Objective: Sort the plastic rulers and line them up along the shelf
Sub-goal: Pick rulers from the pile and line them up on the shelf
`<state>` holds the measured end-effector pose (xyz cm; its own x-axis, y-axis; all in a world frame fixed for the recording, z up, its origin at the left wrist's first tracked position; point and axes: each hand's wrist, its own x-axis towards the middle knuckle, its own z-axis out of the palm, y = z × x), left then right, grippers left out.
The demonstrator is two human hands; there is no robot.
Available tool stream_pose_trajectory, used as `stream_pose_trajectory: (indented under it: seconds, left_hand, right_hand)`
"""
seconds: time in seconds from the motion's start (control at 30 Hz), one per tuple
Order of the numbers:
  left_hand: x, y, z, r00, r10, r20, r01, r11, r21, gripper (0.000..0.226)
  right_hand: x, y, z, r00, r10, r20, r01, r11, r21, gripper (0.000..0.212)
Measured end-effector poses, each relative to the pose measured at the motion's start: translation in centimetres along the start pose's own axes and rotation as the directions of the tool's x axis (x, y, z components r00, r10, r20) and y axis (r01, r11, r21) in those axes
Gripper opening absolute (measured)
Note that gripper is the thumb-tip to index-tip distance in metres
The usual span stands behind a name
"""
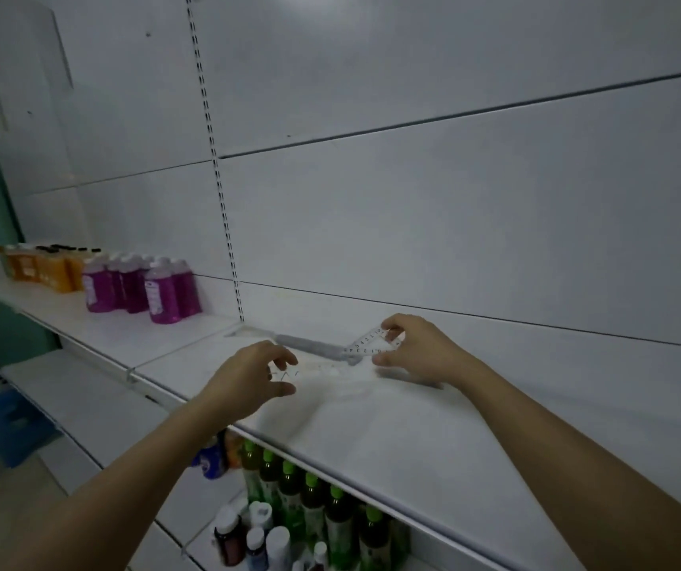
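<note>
Nearest, on the lower shelf [207,546]: green-capped bottles [314,504] in a row, with small white-capped jars [256,537] in front of them. A blue stool [5,422] stood on the floor at far left.

Both forearms reached up over the white shelf [392,438]. Left hand [248,377] hovered at the shelf's middle, fingers curled, thumb and fingertips closing on a clear plastic ruler [289,375] lying flat on the shelf; the ruler was nearly transparent and its outline hard to make out, so whether the hand really held it was uncertain.

Right hand [417,348] sat a bit further back and pinched a clear triangular ruler [367,344] between thumb and fingers, printed scale numbers visible, the piece tilted with one corner raised off the shelf. A greyish straight strip [310,344] lay on the shelf just behind the hands, near the back wall, blurred; looked like another ruler but couldn't confirm.

Further along to the left on the same shelf level: purple bottles [145,290] grouped together, then orange bottles [46,269] beyond them. White back panel [454,199] with a slotted upright [215,166] behind everything.
</note>
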<state>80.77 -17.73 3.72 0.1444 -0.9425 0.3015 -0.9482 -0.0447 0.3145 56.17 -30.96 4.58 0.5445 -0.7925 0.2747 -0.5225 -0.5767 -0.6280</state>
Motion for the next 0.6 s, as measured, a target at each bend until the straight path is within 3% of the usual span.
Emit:
stream_pose_trajectory:
  seconds: [0.43,0.6]
  left_hand:
    - [12.9,-4.2,4.7,0.976,0.218,-0.002,-0.216,0.964,-0.155,0.033]
    - [17.4,-5.6,6.3,0.943,0.331,0.029,-0.314,0.915,-0.254,0.031]
  right_hand:
    - [3.9,4.6,-0.8,0.951,0.268,-0.157,-0.274,0.962,-0.017,0.059]
    - [3.7,5.4,0.9,0.909,0.396,-0.132,-0.411,0.904,-0.115,0.055]
